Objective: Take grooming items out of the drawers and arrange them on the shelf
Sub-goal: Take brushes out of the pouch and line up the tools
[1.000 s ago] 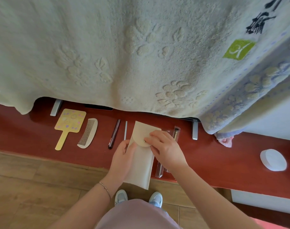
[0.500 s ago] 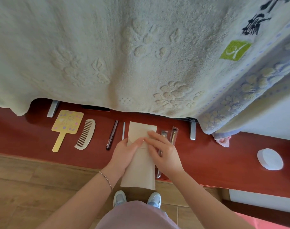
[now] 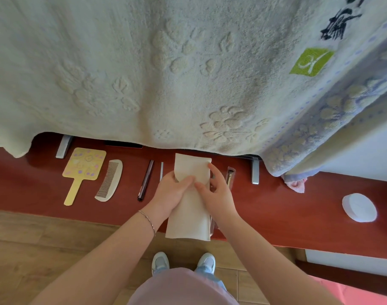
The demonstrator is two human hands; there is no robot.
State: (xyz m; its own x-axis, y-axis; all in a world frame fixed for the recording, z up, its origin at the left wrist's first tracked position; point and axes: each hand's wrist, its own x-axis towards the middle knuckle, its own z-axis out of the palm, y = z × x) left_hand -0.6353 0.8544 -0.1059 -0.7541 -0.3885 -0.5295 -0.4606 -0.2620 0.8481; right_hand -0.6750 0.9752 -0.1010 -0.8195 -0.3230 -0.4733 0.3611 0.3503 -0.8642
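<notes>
A cream fabric pouch (image 3: 189,219) lies lengthwise on the red shelf (image 3: 276,216), its near end hanging over the front edge. My left hand (image 3: 174,192) grips its left side, thumb on top. My right hand (image 3: 216,194) presses on the right side, fingers along its edge. To the left lie a yellow hand mirror (image 3: 82,170), a pale comb (image 3: 110,180), a dark pencil (image 3: 145,179) and a thin metal file (image 3: 161,171). A gold-tipped tool in clear wrap (image 3: 229,176) lies right of the pouch, partly hidden.
A large pale towel (image 3: 166,73) hangs over the shelf's back and hides what is behind. Two metal brackets (image 3: 255,172) stand on the shelf. A white round pad (image 3: 359,207) sits at the right. A pink cloth (image 3: 295,183) peeks from under the towel. Wooden floor lies below.
The pouch's round flap, lifted by my right hand a second ago, now lies flat. Both hands have shifted up the pouch and hold its sides.
</notes>
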